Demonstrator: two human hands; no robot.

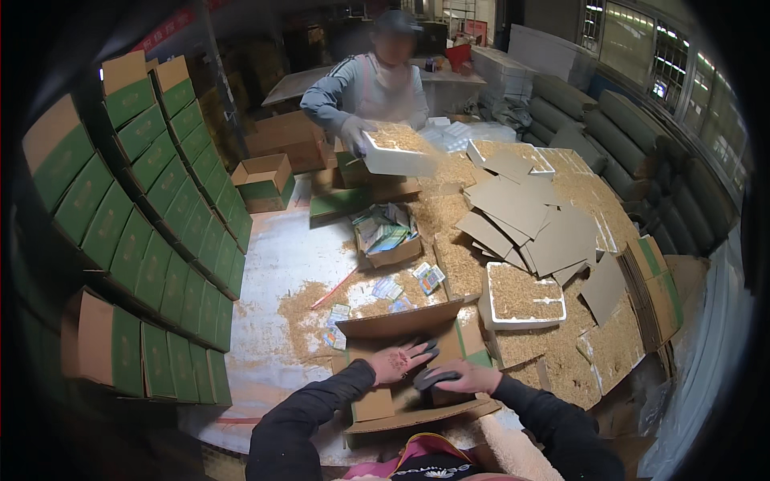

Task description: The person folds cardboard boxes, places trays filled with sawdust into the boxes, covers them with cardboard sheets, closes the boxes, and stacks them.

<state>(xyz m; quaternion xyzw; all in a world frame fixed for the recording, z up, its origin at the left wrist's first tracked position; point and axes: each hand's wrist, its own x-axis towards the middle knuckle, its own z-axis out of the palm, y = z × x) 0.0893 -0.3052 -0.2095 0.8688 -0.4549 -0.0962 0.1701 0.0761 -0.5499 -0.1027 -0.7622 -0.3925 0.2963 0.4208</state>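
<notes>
An open cardboard box [399, 327] with its flaps folded outward lies in front of me, brown inside, with a strip of green on its right flap. My left hand [395, 363], in a pink glove with dark fingertips, reaches over the box with fingers stretched out. Facing it, my right hand [459, 377] is over the box's right part, its gloved fingers loosely bent and pointing left. I see nothing held in either hand. The fingertips nearly meet above the box's middle; whether they touch the cardboard beneath I cannot tell.
Stacked green-and-brown boxes [152, 268] line the left. Ahead are a carton of printed packets [387, 232], loose cards [428, 277] and scattered grain-like bits. A white foam tray [525, 324] and flat cardboard sheets [513, 200] lie right. Across, a person holds another filled tray [397, 160].
</notes>
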